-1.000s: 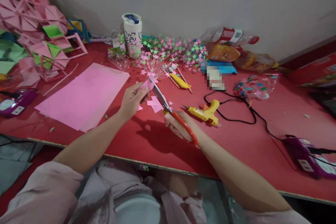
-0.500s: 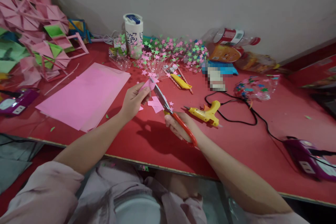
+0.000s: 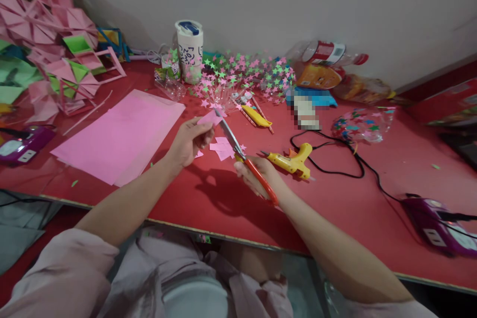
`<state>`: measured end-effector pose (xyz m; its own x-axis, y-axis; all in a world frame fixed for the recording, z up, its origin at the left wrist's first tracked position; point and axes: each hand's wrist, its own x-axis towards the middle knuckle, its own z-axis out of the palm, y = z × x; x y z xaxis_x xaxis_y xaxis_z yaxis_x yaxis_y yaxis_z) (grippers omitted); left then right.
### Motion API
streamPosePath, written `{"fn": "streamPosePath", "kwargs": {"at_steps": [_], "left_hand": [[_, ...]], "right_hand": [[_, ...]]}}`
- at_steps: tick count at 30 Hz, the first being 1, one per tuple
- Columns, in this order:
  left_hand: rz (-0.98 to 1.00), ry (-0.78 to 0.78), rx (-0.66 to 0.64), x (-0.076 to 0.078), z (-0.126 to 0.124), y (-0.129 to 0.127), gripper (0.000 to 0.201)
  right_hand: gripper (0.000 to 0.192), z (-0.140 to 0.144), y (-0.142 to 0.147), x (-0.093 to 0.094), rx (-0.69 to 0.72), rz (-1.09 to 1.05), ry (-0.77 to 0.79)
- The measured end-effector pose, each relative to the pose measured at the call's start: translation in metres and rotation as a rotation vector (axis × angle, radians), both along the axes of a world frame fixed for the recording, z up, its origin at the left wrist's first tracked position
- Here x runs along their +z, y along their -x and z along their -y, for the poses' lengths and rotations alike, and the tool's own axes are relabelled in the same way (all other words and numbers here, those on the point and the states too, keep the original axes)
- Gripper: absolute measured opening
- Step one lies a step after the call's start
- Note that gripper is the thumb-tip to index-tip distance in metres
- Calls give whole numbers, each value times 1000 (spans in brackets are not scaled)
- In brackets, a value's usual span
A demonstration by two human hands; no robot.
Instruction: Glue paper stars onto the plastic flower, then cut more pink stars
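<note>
A small piece of pink paper (image 3: 209,118) is pinched between the thumb and fingers of my left hand (image 3: 190,140). My right hand (image 3: 257,175) is wrapped round the handles of scissors (image 3: 231,137) with orange-red grips. Their blades point up and to the left, with the tips at the right end of the paper piece. Below the blades, several cut pink paper pieces (image 3: 222,149) lie on the red table (image 3: 223,203). Large pink sheets (image 3: 119,134) are stacked to the left of my left hand.
A yellow glue gun (image 3: 292,161) lies right of my right hand, its black cord (image 3: 335,175) looping to the right. Pink and green stars (image 3: 242,74), a white tumbler (image 3: 190,52) and a yellow banana-shaped item (image 3: 256,116) are farther back. Pink paper structures (image 3: 63,35) fill the far left.
My left hand has turned the pink paper slightly so it lies flatter and its face shows more. The scissors have rotated a little, and their blades look closer together.
</note>
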<state>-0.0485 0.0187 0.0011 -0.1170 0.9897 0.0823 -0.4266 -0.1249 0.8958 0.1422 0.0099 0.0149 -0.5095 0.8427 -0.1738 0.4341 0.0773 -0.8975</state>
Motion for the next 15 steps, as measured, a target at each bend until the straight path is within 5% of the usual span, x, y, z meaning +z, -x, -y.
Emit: {"fn": "streamPosePath", "kwargs": {"at_steps": [5, 15], "left_hand": [[9, 13, -145, -6, 1, -6, 29], [19, -46, 207, -3, -7, 4, 20]], "right_hand": [[49, -4, -1, -4, 11, 53, -64], [54, -16, -2, -17, 34, 87, -61]]}}
